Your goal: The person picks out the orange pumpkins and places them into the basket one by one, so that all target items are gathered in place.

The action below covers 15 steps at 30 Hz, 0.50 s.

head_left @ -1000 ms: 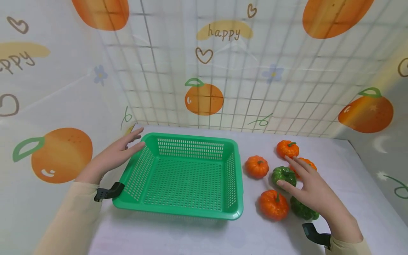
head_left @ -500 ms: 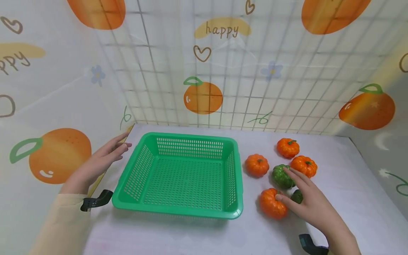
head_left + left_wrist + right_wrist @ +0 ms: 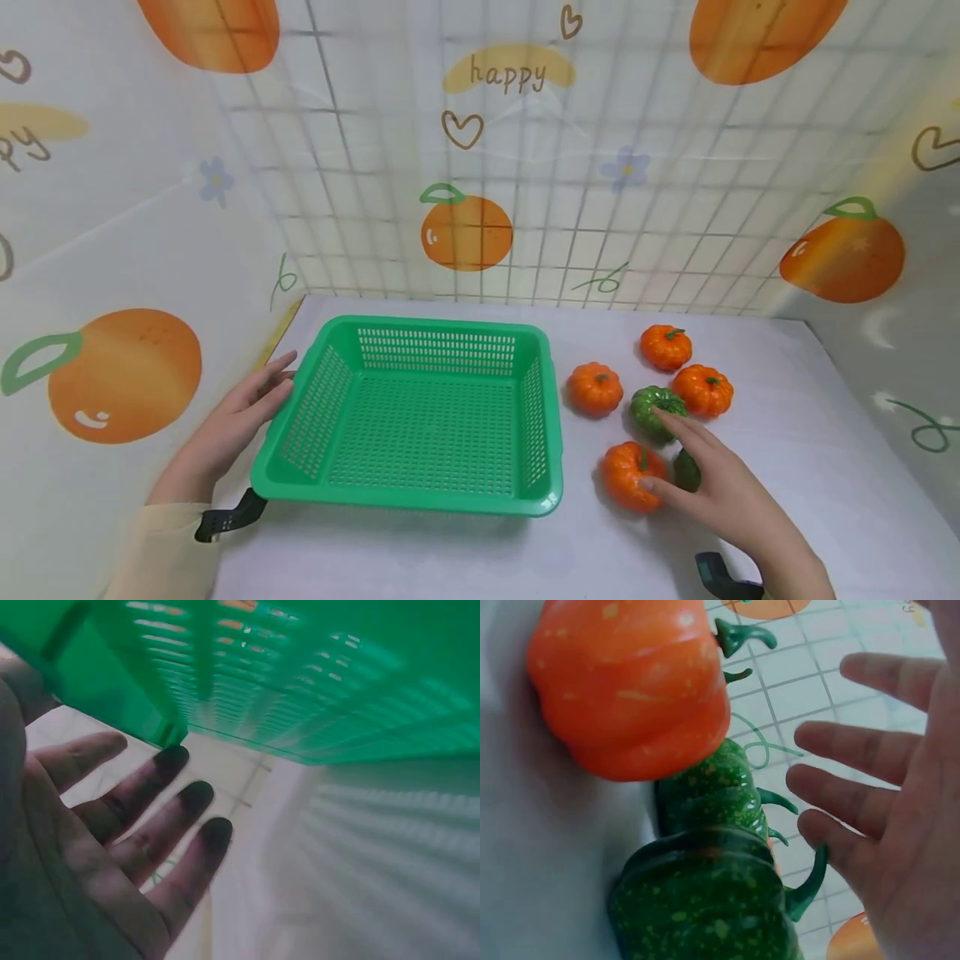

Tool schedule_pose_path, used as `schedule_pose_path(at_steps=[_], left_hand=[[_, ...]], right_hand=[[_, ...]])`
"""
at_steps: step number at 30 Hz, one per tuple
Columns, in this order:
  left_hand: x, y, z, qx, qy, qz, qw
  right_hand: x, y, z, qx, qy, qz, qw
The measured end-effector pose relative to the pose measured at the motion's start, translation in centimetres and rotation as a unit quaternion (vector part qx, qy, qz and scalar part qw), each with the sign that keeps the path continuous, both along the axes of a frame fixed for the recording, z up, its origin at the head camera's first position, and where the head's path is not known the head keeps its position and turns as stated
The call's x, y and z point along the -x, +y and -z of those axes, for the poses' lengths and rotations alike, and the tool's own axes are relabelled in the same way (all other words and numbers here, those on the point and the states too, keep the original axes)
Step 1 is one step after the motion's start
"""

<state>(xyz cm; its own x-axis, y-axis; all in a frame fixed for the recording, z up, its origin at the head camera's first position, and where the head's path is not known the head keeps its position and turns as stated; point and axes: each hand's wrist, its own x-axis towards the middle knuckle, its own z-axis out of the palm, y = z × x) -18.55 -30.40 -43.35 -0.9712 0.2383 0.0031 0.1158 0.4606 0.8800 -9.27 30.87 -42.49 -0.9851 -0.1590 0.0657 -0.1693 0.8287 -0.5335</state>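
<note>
A green plastic basket (image 3: 420, 498) stands on the white table with nothing inside it. My left hand (image 3: 232, 429) is at its left side, fingers extended along the outside; in the left wrist view the fingers (image 3: 142, 847) lie under the overhanging rim, and contact is unclear. My right hand (image 3: 723, 483) hovers with spread fingers over small pumpkins, holding nothing. Beneath it are the front orange pumpkin (image 3: 630, 477), a green pumpkin (image 3: 654, 412) and a second, partly hidden green pumpkin (image 3: 686, 471). The right wrist view shows the near green pumpkin (image 3: 712, 900) below the fingertips.
Further orange pumpkins lie right of the basket: one close to its side (image 3: 595, 389), one at the back (image 3: 665, 347) and one to the right (image 3: 702, 391). A printed cloth wall (image 3: 525, 167) closes off the back and sides of the table (image 3: 420, 562).
My left hand has moved away from the rim, then lower and back in beside the basket. My right hand has shifted down and left over the front pumpkins. The view has shifted slightly.
</note>
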Motion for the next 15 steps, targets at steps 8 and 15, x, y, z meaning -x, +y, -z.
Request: schedule_pose_path(at_steps=[8, 15], left_hand=[[-1.0, 0.9, 1.8, -0.116, 0.027, -0.019, 0.9928], [-1.2, 1.7, 2.4, -0.157, 0.012, -0.041, 0.9867]], right_hand=[[0.2, 0.0, 0.9, -0.030, -0.017, -0.013, 0.9993], [0.3, 0.1, 1.6, -0.078, 0.004, -0.019, 0.9968]])
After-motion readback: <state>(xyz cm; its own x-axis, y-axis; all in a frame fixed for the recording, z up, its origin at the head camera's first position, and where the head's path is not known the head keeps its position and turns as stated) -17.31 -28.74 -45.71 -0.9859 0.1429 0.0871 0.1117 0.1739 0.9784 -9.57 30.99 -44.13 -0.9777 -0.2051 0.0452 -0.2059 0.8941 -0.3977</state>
